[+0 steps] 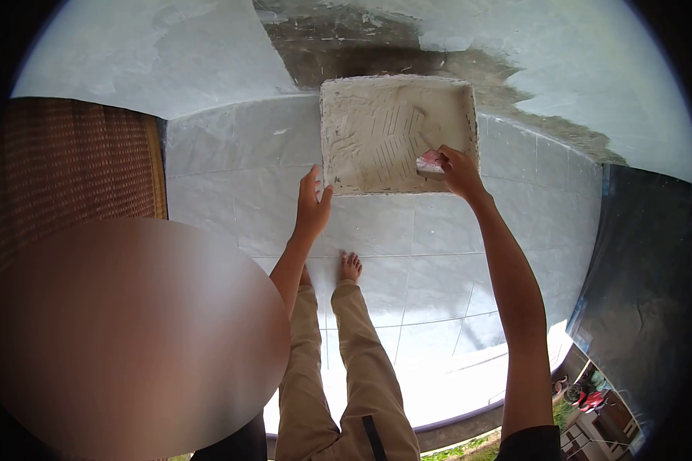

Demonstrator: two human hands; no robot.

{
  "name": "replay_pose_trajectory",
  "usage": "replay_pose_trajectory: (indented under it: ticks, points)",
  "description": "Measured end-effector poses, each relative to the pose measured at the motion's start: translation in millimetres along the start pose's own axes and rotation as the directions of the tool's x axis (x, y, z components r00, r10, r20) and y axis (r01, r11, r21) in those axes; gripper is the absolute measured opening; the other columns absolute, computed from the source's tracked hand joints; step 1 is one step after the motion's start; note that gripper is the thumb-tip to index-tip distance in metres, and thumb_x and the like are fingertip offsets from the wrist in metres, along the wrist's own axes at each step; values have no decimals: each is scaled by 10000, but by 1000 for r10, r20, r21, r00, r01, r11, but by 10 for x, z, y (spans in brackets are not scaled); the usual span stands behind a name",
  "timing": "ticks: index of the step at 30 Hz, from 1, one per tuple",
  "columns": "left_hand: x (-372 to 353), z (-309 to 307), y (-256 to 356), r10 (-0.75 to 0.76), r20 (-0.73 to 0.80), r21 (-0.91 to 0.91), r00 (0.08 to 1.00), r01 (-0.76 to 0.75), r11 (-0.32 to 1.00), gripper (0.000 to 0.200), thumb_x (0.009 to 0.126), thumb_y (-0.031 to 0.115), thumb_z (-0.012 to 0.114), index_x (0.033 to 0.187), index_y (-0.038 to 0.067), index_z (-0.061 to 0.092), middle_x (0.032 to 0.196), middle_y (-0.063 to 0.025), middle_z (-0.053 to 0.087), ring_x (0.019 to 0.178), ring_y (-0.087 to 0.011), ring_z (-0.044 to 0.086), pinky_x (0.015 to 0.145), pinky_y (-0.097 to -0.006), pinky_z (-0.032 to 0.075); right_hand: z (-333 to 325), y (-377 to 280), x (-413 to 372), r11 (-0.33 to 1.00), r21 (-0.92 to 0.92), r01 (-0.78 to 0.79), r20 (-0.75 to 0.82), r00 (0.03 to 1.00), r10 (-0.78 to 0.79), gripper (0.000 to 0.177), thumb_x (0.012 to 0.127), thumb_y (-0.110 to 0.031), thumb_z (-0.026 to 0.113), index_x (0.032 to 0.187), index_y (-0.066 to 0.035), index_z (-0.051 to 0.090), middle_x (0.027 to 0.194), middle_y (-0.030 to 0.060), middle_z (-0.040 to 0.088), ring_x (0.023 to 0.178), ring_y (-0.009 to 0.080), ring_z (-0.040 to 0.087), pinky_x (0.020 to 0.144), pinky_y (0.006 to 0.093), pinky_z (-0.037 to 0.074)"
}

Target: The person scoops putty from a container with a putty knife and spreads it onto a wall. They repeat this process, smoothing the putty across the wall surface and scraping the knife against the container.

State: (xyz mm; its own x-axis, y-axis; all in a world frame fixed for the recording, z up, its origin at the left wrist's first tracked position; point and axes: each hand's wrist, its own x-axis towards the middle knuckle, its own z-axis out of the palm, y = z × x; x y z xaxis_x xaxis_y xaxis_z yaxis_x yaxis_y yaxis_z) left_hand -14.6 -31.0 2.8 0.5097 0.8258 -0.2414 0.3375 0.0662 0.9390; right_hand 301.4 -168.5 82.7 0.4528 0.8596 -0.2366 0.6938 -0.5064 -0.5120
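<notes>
A shallow rectangular tray (476, 115) holds wet beige plaster (369, 127), its surface scored with rows of short parallel lines. My right hand (461, 175) is at the tray's front right corner, fingers wrapped round a small plaster-smeared scraper (430, 164) with a pinkish upper part. The scraper's lower edge is right over the plaster. At the left front corner is my left hand (313, 206), thumb and fingers apart and nothing in them, fingertips close to the tray's outer wall.
Grey floor tiles (369, 223) lie under the tray and my bare feet (350, 266). Behind stands a wall (207, 61) with pale coating and dark uncoated patches. A woven brown mat (77, 169) is at left, dark sheeting (630, 307) at right. A blurred oval covers the lower left.
</notes>
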Motion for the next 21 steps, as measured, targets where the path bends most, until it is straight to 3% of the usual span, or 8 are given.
replay_pose_trajectory:
  ticks: [6,9,15,21]
  points:
    - [41,50,-90,31,51,42,998,-33,999,589,948,90,602,1493,41,383,1421,-161,430,1224,-299,533,979,-397,500,-64,66,19,999,27,34,50,998,-36,132,893,20,612,1012,0,556,953,206,672,916,403,651,770,452,489]
    - [49,43,-90,42,57,43,997,-45,998,595,945,88,604,1494,34,381,1422,-161,427,1233,-297,527,980,-393,498,-107,126,31,1000,11,-2,128,992,0,113,907,-17,611,1007,-12,558,990,203,671,959,407,635,772,491,458]
    - [33,32,-38,-1,80,54,997,-3,999,605,946,95,607,1500,36,371,1430,-150,420,1274,-290,503,1005,-394,480,-107,193,57,997,74,-8,227,974,-9,147,935,-33,576,1082,-31,584,1000,223,665,964,414,633,785,474,466]
    - [-3,35,17,-26,97,32,995,23,999,613,957,96,602,1514,45,353,1452,-143,403,1319,-279,478,1041,-397,458,-158,131,193,1000,21,-12,356,935,3,213,940,-35,563,1149,-39,600,1029,216,680,965,401,646,801,478,474]
